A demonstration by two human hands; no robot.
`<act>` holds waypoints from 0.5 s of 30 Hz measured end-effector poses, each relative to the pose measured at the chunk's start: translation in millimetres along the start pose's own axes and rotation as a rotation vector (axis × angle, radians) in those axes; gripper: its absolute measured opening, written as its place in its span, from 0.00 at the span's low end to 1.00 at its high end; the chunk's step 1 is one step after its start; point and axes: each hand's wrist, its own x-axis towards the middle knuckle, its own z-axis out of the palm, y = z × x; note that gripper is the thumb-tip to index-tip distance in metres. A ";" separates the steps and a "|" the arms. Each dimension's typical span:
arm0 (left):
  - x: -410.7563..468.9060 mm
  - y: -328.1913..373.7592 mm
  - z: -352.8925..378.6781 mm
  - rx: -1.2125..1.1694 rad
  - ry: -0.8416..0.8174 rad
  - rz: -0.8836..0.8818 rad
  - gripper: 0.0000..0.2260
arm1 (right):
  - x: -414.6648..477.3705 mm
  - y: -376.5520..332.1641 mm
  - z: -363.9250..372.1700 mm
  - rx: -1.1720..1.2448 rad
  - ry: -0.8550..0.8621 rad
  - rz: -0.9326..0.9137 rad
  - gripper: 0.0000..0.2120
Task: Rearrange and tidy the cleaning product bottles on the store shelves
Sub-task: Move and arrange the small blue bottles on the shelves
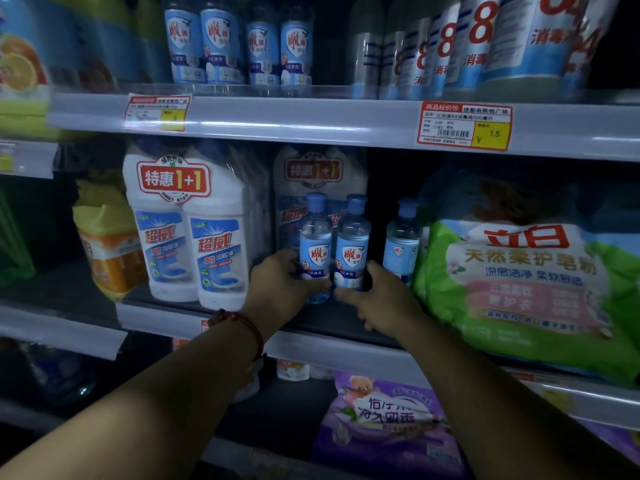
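Mid shelf (156,318), front edge:
- Small clear btl A (315,244), blue cap, blue label, clear liquid inside; upright. L hand (280,282) grips its lower half, thumb across the front.
- Small clear btl B (351,244), same type, touching A on its right; R hand (384,299) grips it low.
- Third btl (401,244), same type, further right and back, apart from B, untouched.
- White twin-pack (187,233), wrapped, left of A.
- Green soap-powder bag (519,282), right end.

Upper shelf: 4 more small btls (239,43); row of "84" btls (485,39).

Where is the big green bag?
In the head view, the big green bag sits at the right of the middle shelf, beside a lone blue-capped bottle, below the price tag.
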 end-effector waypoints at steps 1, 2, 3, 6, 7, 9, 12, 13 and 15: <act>-1.2 1.7 -1.4 0.016 0.007 0.007 0.15 | -1.0 -1.5 -0.5 0.000 -0.006 0.002 0.19; -1.8 2.7 -2.3 0.023 0.009 0.012 0.15 | -2.7 -4.0 -1.6 0.006 -0.014 0.006 0.18; -2.8 3.3 -3.2 0.034 0.011 0.018 0.15 | -4.3 -6.5 -3.3 0.021 -0.023 0.014 0.18; -12.2 10.6 -9.4 0.057 0.006 0.052 0.16 | -13.9 -17.2 -11.1 0.073 -0.054 0.067 0.17; -16.0 14.0 -11.6 0.062 -0.002 0.071 0.16 | -18.2 -20.2 -14.5 0.081 -0.055 0.075 0.17; -23.1 19.1 -19.3 0.056 -0.011 0.098 0.16 | -28.6 -26.0 -20.7 0.108 -0.049 0.084 0.19; -36.0 30.8 -34.3 0.038 -0.001 0.134 0.16 | -51.6 -35.9 -32.1 0.157 -0.051 0.064 0.23; -41.1 35.6 -39.4 0.043 0.010 0.158 0.17 | -60.6 -40.3 -35.5 0.151 -0.053 0.032 0.24; -50.7 43.3 -49.1 0.024 0.025 0.190 0.19 | -76.6 -50.5 -39.7 0.137 -0.046 -0.045 0.21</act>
